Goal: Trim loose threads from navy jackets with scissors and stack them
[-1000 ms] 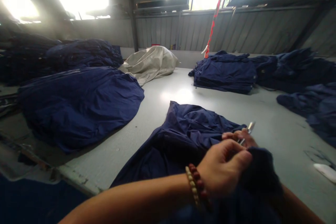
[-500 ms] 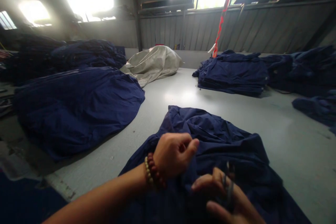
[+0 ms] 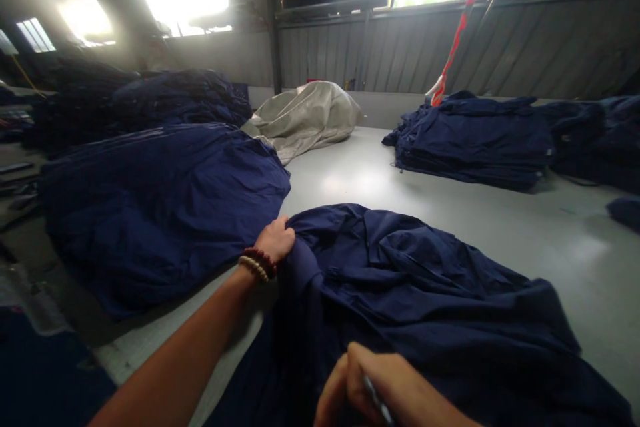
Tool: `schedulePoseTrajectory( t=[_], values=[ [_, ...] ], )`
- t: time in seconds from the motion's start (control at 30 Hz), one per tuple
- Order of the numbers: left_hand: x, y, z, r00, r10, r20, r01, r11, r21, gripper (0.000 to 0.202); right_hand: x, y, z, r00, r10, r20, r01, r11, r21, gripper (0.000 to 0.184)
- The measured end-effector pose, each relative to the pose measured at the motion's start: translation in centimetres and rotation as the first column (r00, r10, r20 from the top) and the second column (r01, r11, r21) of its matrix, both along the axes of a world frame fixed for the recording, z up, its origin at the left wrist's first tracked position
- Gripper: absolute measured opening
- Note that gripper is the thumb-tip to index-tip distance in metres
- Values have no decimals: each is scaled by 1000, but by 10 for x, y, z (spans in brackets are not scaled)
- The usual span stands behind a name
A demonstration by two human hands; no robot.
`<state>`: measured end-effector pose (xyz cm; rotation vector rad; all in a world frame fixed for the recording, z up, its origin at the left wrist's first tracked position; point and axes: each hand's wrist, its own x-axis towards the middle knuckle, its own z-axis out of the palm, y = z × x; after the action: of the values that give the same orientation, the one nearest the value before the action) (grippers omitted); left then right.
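A dark navy garment [image 3: 410,280] lies crumpled across the table in front of me. At its far left edge my left hand [image 3: 276,240], wearing two beaded bracelets [image 3: 257,263], is closed on the cloth and lifts a fold of it. Low in the picture, my right hand [image 3: 370,380] is curled just over the near part of the garment. Small metal thread snips [image 3: 377,400] are held in it, mostly hidden by the fingers. Whether the right fingertips also pinch the fabric cannot be made out.
A wide pile of navy garments [image 3: 165,200] stands on the left, with darker stacks [image 3: 180,97] behind. Beige cloth [image 3: 315,113] lies at the back of the pale table [image 3: 345,170]. Another folded navy stack [image 3: 475,140] sits back right, beneath a hanging red cord [image 3: 457,40].
My left hand has moved left and taken hold of the garment's edge, pulling it leftward. My right hand has shifted left and lower, its fingers now more curled. The view has turned slightly left.
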<state>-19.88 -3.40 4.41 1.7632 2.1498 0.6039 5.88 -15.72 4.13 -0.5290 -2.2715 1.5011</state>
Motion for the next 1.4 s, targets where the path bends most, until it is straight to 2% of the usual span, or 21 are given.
schedulePoseTrajectory(
  t=[0.1,0.2,0.23,0.27,0.33,0.4,0.43,0.5,0.6,0.77,0.83,0.9,0.97,1.0,1.07,1.13,1.17,1.2,1.27,1.33,1.4],
  values=[
    [-19,2,-6,997,42,-60,-46,996,-74,34,-12,30,24,991,-123,-44,121,992,-41,31],
    [-23,2,-12,995,48,-88,-58,993,-103,40,-17,76,31,935,-335,-120,316,937,-150,37],
    [-23,2,-14,995,42,-86,-51,993,-108,41,-18,95,28,891,-431,-142,398,893,-210,38],
    [-23,3,-16,996,34,-79,-42,993,-111,41,-18,114,23,824,-545,-156,493,825,-278,39],
    [-26,5,-20,998,19,-53,-25,993,-111,41,-16,151,10,635,-755,-161,652,637,-411,36],
    [-29,7,-24,1000,12,-15,-13,995,-98,43,-11,177,-8,480,-863,-157,724,491,-484,32],
    [-32,8,-26,1000,9,7,-8,996,-87,43,-8,184,-18,437,-886,-158,740,453,-496,31],
    [-35,11,-30,999,8,54,-5,998,-66,42,-3,192,-37,401,-901,-164,761,427,-489,32],
    [-40,16,-37,991,20,135,-16,999,-35,43,1,191,-59,397,-903,-163,778,426,-463,37],
    [-47,32,-43,956,104,273,-100,995,-30,47,-1,187,-71,489,-855,-172,779,517,-354,52],
    [-49,37,-42,940,161,300,-161,987,-24,46,-2,186,-72,539,-825,-166,804,564,-188,60],
    [-50,37,-40,931,203,304,-221,975,23,46,-3,184,-74,590,-796,-132,807,588,57,72],
    [-48,31,-36,932,222,288,-263,958,114,48,-2,184,-78,624,-776,-94,770,590,243,82],
    [-45,27,-33,945,201,257,-254,948,192,49,-2,185,-81,634,-769,-85,756,593,276,85],
    [-37,17,-26,986,81,147,-132,915,381,41,0,187,-86,653,-754,-69,735,610,297,88],
    [-28,9,-20,992,-124,0,107,860,499,28,2,190,-90,671,-739,-54,715,627,308,90],
    [-24,7,-18,970,-235,-64,235,833,501,22,2,191,-92,680,-732,-51,707,634,314,90],
    [-21,6,-17,937,-333,-106,343,816,465,20,3,192,-93,686,-726,-51,700,639,319,91],
    [-18,6,-21,868,-469,-163,496,808,318,37,4,193,-92,693,-720,-49,692,644,326,93],
    [-20,10,-29,837,-518,-179,544,824,157,62,4,193,-90,699,-714,-24,680,655,329,95],
    [-25,14,-38,841,-519,-155,531,846,53,75,5,192,-87,710,-704,11,662,673,332,93]
  ],
)
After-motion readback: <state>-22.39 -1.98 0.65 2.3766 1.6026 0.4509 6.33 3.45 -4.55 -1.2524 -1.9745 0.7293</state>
